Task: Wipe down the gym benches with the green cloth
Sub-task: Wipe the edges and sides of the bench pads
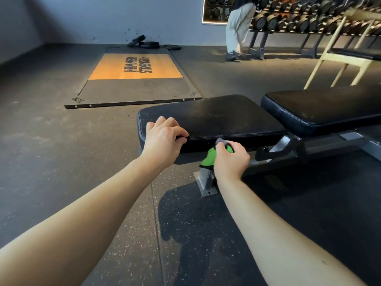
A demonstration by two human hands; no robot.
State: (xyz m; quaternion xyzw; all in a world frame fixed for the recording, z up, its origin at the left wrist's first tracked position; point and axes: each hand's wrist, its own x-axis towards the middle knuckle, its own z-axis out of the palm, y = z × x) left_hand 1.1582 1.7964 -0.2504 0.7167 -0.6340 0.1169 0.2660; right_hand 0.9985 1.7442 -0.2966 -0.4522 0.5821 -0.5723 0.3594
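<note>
both hands work at the black bench seat pad (216, 118): the left hand (162, 137) curls over its near edge, and the right hand (231, 159) grips the bunched green cloth (209, 156) against the pad's side. a second pad (321, 108) adjoins on the right; a lifting platform (134, 79) lies behind.

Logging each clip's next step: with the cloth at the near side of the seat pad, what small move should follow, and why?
Probably slide the right hand and green cloth rightward along the near side edge of the seat pad. The cloth sits bunched against that edge, and the left hand grips the pad's left end.
</note>
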